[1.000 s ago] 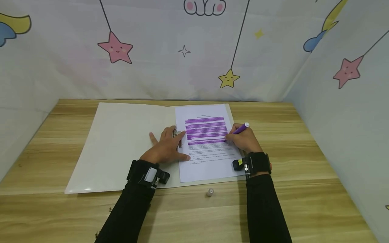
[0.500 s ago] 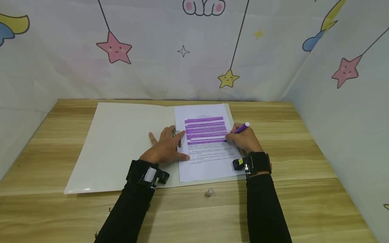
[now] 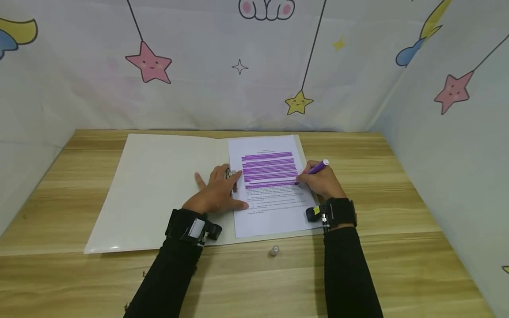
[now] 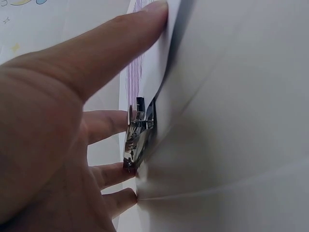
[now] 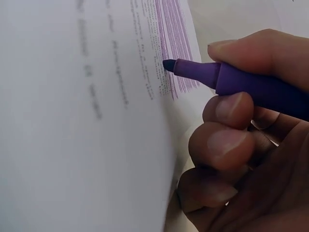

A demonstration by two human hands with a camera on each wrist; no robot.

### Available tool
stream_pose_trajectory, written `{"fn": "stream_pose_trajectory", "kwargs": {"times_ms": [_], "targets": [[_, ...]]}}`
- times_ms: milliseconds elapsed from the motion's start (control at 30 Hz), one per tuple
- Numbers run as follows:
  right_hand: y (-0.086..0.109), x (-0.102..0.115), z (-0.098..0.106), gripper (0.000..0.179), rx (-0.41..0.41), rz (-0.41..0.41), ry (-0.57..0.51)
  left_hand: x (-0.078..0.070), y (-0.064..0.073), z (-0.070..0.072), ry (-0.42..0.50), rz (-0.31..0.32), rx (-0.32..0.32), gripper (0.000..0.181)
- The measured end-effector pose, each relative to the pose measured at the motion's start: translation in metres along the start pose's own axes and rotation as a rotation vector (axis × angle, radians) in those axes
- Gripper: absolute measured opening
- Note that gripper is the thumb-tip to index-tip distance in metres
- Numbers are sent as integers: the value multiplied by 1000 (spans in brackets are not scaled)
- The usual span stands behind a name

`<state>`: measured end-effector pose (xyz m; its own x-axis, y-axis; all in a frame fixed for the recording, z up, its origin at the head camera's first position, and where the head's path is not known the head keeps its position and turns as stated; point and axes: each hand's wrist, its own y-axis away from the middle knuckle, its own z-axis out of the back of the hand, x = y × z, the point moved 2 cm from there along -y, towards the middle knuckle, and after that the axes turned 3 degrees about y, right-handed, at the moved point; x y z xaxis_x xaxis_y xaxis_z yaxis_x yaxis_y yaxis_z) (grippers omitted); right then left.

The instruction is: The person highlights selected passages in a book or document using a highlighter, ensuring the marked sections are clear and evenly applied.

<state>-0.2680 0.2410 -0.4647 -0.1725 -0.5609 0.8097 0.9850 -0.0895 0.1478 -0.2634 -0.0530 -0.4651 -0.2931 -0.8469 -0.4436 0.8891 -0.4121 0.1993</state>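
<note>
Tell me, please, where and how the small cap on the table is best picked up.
I'd pinch the small cap by its rounded sides, from above or the near side: the folder lies beyond it, and the black sleeves flank it. Whether it stands or lies is unclear.

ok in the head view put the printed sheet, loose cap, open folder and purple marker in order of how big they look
Largest to smallest:
open folder, though partly covered
printed sheet
purple marker, partly hidden by the right hand
loose cap, clearly the smallest
</note>
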Motion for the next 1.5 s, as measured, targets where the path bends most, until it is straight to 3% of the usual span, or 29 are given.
{"fn": "stream_pose_trajectory", "kwargs": {"times_ms": [867, 1500], "targets": [[-1, -5, 7, 24, -14, -35, 20, 1, -3, -2, -5, 7, 8, 99], [-1, -6, 10, 23, -9, -71, -38, 2, -3, -1, -7, 2, 13, 98]]}}
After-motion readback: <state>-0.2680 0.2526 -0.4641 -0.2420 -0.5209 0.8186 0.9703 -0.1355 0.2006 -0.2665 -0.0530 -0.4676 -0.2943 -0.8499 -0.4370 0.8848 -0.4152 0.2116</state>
